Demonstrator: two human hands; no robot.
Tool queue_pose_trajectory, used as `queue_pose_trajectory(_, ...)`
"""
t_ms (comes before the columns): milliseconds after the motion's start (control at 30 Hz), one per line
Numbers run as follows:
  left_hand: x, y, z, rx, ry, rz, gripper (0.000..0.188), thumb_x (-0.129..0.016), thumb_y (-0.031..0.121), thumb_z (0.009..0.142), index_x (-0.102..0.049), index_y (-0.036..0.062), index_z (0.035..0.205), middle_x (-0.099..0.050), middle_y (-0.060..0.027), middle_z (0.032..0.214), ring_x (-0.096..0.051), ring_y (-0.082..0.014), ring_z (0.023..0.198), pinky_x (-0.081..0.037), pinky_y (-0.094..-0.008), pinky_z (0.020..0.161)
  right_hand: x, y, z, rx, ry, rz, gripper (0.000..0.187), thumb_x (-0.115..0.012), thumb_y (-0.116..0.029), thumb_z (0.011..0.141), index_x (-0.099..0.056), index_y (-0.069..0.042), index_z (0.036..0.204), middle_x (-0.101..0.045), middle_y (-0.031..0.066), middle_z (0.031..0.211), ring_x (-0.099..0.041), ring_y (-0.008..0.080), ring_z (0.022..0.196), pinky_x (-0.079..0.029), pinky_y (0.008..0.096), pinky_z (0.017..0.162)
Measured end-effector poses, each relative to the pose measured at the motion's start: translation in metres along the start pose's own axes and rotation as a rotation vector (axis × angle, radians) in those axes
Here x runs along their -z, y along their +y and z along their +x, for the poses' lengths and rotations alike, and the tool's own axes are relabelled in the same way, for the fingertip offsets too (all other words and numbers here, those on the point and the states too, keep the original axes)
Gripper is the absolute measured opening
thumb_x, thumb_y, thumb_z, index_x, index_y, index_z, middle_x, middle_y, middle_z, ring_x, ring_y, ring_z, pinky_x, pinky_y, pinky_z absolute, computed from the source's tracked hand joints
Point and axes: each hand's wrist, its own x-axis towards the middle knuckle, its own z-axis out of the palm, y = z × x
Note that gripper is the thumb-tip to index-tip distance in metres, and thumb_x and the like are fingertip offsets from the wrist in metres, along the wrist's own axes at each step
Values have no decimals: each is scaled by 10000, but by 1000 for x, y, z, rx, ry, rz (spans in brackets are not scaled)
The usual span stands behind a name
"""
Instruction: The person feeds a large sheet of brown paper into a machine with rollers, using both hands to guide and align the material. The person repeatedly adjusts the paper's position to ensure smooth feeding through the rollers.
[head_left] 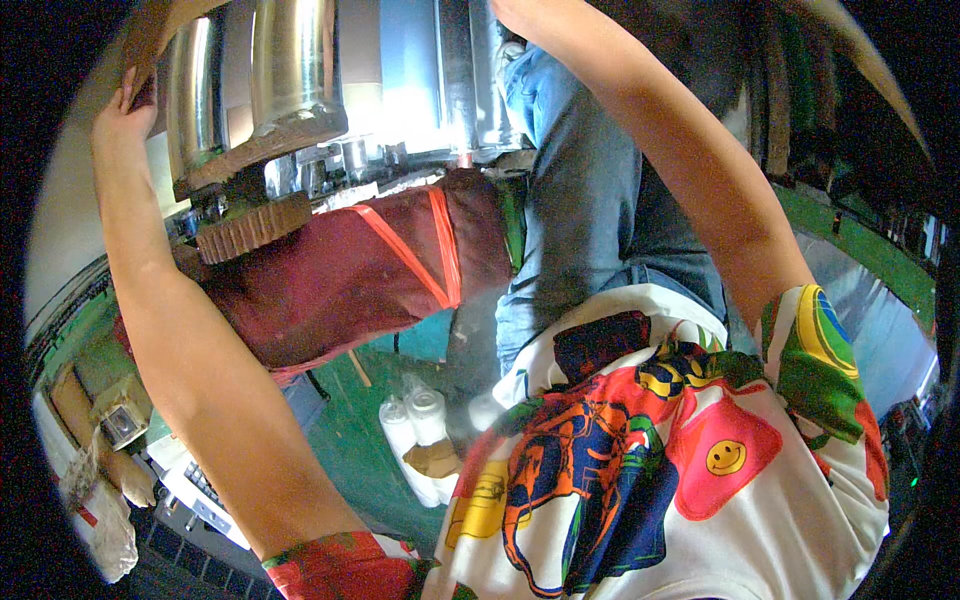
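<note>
My left arm reaches up along the left side, and my left hand (126,112) is at the far left, beside two shiny metal rollers (292,65). Its fingers point upward and look closed against the edge of a tan, curved strip (160,35). Part of the fingers is hidden in shadow, so what they hold is unclear. My right forearm crosses toward the top middle, where the wrist leaves the picture; that hand is out of sight. Under the rollers sits a rusty toothed gear (254,228).
Below the gear lies a dark red padded cover (330,270) with orange tape strips (445,245). White rolls in plastic (415,425) stand on the green floor (350,450). A grey control box (120,425) is at the lower left. A bright light glares behind the machine.
</note>
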Motion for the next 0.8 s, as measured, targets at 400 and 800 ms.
queue_pose_trajectory(400, -9, -9, -18, 60, 60, -136, 211, -463, 214, 859, -587, 48, 893, -609, -89, 911, -500, -227, 857, -416, -344, 726, 229, -92, -69, 118, 299, 11, 385, -447, -246, 889, -433, -163, 1265, -525, -31, 802, -404, 63, 597, -372, 234, 582)
queue_pose_trajectory(800, 38, -25, 16, -47, -62, -192, 266, -464, 224, 864, -538, 98, 1085, -572, -70, 1037, -498, -256, 960, -380, -404, 837, 277, -157, -85, 102, 414, -13, 187, -476, -379, 876, -489, -215, 786, -427, -67, 589, -397, 57, 469, -331, 192, 408)
